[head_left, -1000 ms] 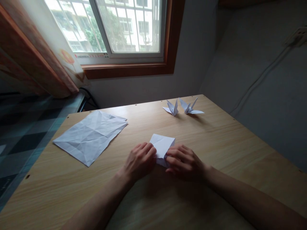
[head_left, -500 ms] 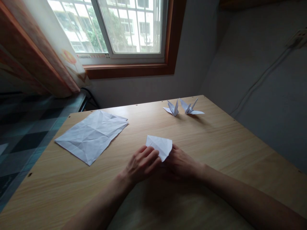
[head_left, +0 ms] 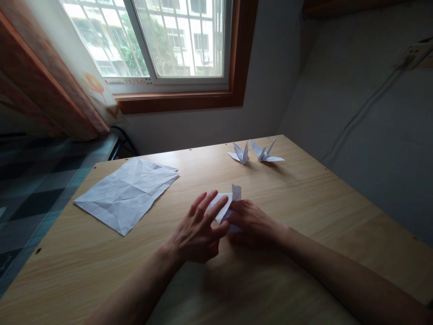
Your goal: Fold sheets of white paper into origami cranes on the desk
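A small folded white paper is lifted a little above the wooden table at its middle. My right hand grips the paper's lower right part with closed fingers. My left hand is at the paper's left side, its fingers stretched out and apart along the paper's face, thumb under its edge. Much of the paper is hidden behind both hands.
A large creased white sheet lies flat at the table's left. Two finished paper cranes stand near the far edge. Behind are a window, a curtain and grey walls.
The paper has been folded narrower and turned more upright between my hands. My left hand's fingers, curled before, have spread out. The view has shifted slightly.
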